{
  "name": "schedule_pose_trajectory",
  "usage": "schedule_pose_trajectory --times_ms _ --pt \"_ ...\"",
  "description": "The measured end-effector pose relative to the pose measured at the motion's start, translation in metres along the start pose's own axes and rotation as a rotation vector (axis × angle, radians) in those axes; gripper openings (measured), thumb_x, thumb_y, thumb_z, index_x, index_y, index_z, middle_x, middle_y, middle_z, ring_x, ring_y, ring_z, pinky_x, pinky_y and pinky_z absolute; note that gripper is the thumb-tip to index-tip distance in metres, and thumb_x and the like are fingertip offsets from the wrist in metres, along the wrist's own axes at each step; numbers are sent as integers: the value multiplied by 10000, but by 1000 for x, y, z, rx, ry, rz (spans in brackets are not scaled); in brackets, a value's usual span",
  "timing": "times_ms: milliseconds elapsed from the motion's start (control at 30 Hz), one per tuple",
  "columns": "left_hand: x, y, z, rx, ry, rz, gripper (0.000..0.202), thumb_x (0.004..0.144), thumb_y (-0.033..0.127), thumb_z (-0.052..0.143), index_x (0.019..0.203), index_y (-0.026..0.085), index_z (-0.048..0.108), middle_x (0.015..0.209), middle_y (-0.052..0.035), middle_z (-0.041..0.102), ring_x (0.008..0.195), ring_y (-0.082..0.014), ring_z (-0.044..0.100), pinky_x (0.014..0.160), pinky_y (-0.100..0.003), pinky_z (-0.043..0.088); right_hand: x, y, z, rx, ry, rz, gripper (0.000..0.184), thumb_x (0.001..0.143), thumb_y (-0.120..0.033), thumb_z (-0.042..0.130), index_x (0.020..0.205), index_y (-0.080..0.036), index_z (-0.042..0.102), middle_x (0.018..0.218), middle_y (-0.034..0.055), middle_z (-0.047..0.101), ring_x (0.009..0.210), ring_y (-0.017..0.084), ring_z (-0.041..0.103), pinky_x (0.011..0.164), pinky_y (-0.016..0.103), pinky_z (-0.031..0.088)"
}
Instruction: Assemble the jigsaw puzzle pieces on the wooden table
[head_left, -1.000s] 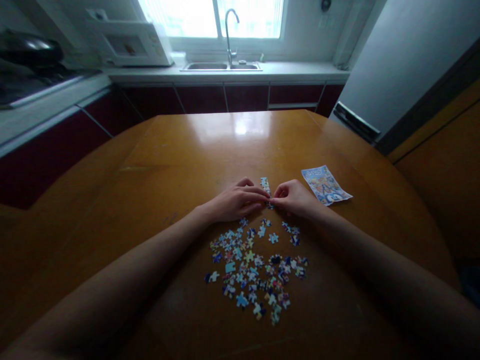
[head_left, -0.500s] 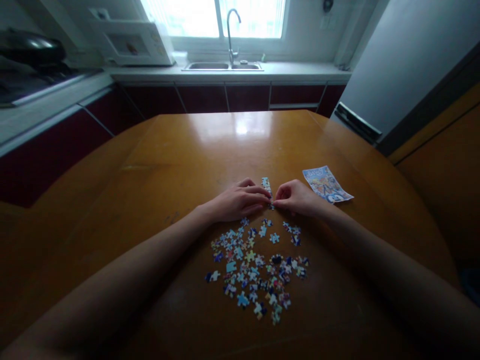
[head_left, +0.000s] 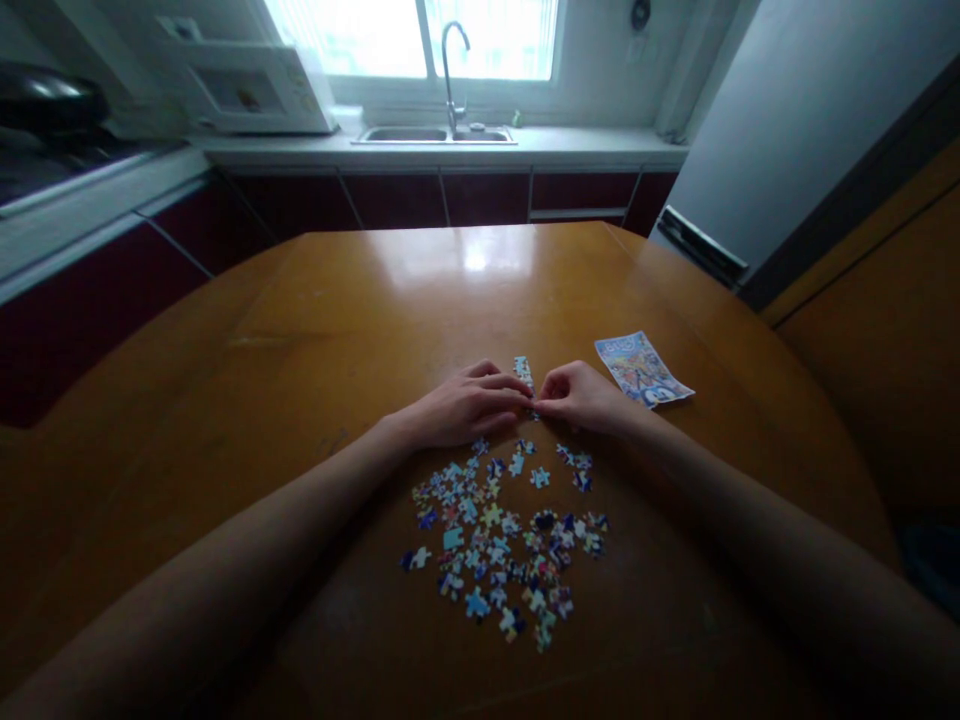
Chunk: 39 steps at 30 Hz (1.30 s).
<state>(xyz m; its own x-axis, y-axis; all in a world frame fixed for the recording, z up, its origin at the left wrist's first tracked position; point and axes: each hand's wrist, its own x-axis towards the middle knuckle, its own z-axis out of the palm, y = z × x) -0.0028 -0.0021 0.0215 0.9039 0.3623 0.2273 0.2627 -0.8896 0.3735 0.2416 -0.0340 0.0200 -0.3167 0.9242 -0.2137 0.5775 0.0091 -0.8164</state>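
Pinching the puzzle strip (head_left: 523,370) at its near end, left hand (head_left: 465,408) and right hand (head_left: 581,396) meet fingertip to fingertip. Gentle, flat pressure seems best.

The table (head_left: 337,300) is bare left of my left hand (head_left: 465,405) and far beyond it, but loose pieces (head_left: 502,540) crowd between my forearms and a leaflet (head_left: 643,368) lies just right of my right hand (head_left: 581,398)

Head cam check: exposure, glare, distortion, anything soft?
Head view: window blown out, backlighting the kitchen; glare patch on the far table; loose puzzle pieces dim and soft; left hand and right hand meet fingertips in shade, grip unreadable; wide-angle bending curves the counter at the edges.
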Motion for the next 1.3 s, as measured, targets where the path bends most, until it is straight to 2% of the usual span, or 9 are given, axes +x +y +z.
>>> schedule_pose_trajectory --times_ms 133,300,467,767,1033,1167,1300 --pt "0 0 -1 1 -9 -11 342 1043 385 501 1364 348 614 1375 -14 632 1168 -232 515 1066 -401 415 0 2 0 3 -6 -18 257 803 -402 773 761 -160 696 630 30 653 441 103 557 379 231 392" --pt "-1 -1 -1 -11 -5 -9 339 1046 388 494 1357 351 622 1378 -16 632 1178 -231 519 1077 -416 412 1 4 -6 92 -130 -69 139 769 -295 766 785 -172 703 651 5 651 473 98 553 409 229 442" --pt "0 1 -4 -1 -25 13 358 1045 394 491 1380 341 605 1390 -18 628 1158 -234 524 1071 -415 414 3 8 -9 148 -205 -88 113 755 -263 762 793 -177 701 610 -16 625 458 86 526 401 214 419" --pt "0 3 -8 -65 -38 -12 361 1074 375 389 1314 283 642 1384 -19 637 1182 -227 515 1088 -402 402 2 9 -7 135 -166 -88 106 765 -254 760 785 -170 697 599 -23 618 434 77 517 386 207 395" --pt "1 1 -6 -27 -67 8 372 1059 406 438 1377 319 611 1407 -20 619 1177 -242 514 1096 -412 383 1 6 -9 154 -178 -84 125 764 -256 765 767 -164 681 595 -27 602 444 82 524 389 206 405" --pt "1 3 -8 9 -78 4 372 1062 401 441 1389 324 601 1408 -14 613 1179 -239 509 1100 -404 381 0 2 -12 173 -194 -98 179 797 -322 756 784 -160 680 627 -22 608 449 78 530 397 207 420" --pt "2 5 -8 40 -76 11 385 1060 402 454 1418 322 570 1421 -12 608 1182 -233 511 1103 -402 380 0 1 -11 136 -103 -93 202 877 -346 668 803 -159 672 636 -3 631 412 72 522 379 210 369"
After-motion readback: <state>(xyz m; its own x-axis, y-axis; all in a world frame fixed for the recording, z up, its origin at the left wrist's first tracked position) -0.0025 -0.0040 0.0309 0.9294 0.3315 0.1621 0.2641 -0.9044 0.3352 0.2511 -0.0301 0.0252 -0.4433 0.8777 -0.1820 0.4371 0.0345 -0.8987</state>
